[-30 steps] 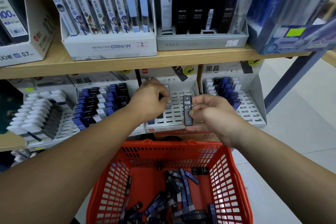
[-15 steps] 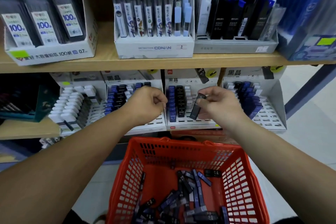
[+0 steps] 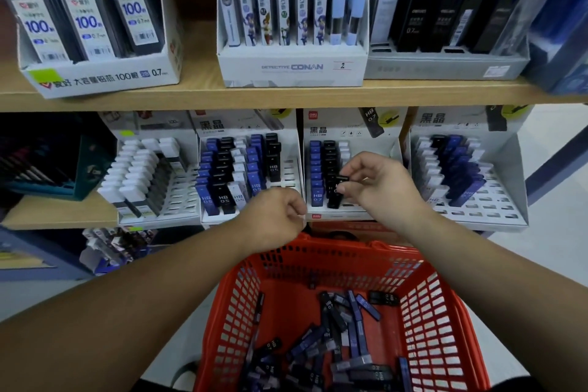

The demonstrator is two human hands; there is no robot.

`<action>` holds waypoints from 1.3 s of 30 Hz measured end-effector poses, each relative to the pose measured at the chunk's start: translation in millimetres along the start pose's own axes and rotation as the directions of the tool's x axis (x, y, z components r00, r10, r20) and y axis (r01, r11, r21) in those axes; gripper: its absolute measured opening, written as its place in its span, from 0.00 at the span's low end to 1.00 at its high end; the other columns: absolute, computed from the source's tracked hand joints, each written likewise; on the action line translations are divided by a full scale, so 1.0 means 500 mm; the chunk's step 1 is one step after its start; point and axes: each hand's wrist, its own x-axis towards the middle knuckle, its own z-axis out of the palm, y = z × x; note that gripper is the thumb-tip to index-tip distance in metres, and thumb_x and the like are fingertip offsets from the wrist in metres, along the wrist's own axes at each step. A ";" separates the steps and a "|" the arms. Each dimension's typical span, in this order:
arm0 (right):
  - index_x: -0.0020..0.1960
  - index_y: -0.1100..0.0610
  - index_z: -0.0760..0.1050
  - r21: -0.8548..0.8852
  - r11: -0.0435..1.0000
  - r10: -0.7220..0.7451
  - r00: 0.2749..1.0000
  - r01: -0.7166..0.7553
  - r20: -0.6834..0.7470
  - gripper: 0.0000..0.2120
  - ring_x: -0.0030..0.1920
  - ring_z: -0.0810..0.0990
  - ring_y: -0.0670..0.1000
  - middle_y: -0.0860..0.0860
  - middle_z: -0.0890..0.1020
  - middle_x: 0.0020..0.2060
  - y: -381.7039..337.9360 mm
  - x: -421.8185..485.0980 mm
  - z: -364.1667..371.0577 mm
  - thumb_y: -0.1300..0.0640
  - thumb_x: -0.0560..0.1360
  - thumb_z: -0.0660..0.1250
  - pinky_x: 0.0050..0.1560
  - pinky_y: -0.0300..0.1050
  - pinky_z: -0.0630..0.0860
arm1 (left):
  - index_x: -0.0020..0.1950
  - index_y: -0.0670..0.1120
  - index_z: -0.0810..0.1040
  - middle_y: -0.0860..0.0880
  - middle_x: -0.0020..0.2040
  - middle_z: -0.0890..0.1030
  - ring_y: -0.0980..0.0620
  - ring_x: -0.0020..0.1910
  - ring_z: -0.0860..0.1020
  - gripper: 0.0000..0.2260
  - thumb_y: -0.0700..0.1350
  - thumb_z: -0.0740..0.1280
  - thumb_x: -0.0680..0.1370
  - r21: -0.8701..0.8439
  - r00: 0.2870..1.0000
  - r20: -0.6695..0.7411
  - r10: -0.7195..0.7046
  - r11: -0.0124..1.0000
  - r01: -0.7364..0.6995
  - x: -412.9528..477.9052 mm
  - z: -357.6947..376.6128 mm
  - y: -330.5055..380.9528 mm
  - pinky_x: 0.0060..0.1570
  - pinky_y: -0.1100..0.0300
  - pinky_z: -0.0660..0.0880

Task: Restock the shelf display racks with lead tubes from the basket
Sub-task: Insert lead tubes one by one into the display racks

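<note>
Shelving is filling the view: a wooden shelf board [image 3: 286, 93] is running straight across, and everything else is lying above or below it. Above the board, a white box of 100-lead packs [image 3: 101, 77], a Detective Conan pencil box [image 3: 291, 67] and a grey tray of black cases [image 3: 445, 66] are standing side by side. Directly below the board, four white display racks are leaning back in a row: a white-capped rack [image 3: 149, 169] at the left end, an HB 0.5 rack [image 3: 241, 127], an HB 0.7 rack [image 3: 350, 132] and a blue-tube rack [image 3: 496, 200] at the right end. In front of the HB 0.7 rack, the right hand [image 3: 378, 188] is pinching the cap of a black lead tube [image 3: 336, 196] between thumb and fingertips, the tube standing nearly upright at the front of that rack's black column. The left hand [image 3: 273, 219] is hanging lower, below the board's middle, fingers curling into a fist; whether it is holding anything cannot be told. Furthest below the board, an orange basket [image 3: 334, 248] is holding loose lead tubes [image 3: 343, 328], black and blue, in a heap. Pale floor tiles [image 3: 556, 251] are showing below the board's right end, beside a blue shelf post [image 3: 556, 162].
</note>
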 end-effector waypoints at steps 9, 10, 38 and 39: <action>0.40 0.53 0.78 -0.246 0.964 -0.097 0.994 0.104 0.041 0.12 0.42 0.82 0.53 0.48 0.82 0.38 0.001 0.001 0.013 0.67 0.74 0.75 0.46 0.47 0.79 | 0.59 0.49 0.80 0.56 0.39 0.81 0.58 0.37 0.79 0.09 0.42 0.70 0.79 -0.156 0.994 -0.089 -0.062 0.987 0.047 -0.046 0.060 -0.025 0.40 0.66 0.75; 0.41 0.54 0.78 -0.275 0.955 -0.104 0.993 0.116 0.056 0.10 0.42 0.82 0.52 0.47 0.82 0.39 0.001 -0.001 0.017 0.66 0.75 0.75 0.46 0.46 0.78 | 0.60 0.49 0.80 0.56 0.40 0.81 0.58 0.39 0.79 0.10 0.43 0.70 0.79 -0.161 0.994 -0.086 -0.069 0.985 0.054 -0.050 0.059 -0.030 0.42 0.65 0.76; 0.49 0.57 0.86 -0.594 0.780 0.494 0.775 -0.197 0.393 0.12 0.38 0.78 0.46 0.55 0.84 0.42 0.157 -0.267 0.104 0.48 0.78 0.73 0.41 0.40 0.72 | 0.50 0.52 0.80 0.56 0.43 0.81 0.55 0.42 0.80 0.04 0.47 0.73 0.77 0.171 0.998 0.061 0.000 0.985 -0.011 -0.149 0.129 -0.145 0.45 0.61 0.76; 0.47 0.57 0.85 -0.518 0.802 0.510 0.792 -0.296 0.336 0.11 0.37 0.78 0.47 0.57 0.85 0.41 0.196 -0.288 0.118 0.49 0.78 0.73 0.41 0.44 0.74 | 0.48 0.53 0.79 0.56 0.42 0.81 0.54 0.43 0.80 0.04 0.47 0.73 0.77 0.158 0.996 0.076 -0.043 0.987 0.031 -0.152 0.167 -0.165 0.44 0.61 0.75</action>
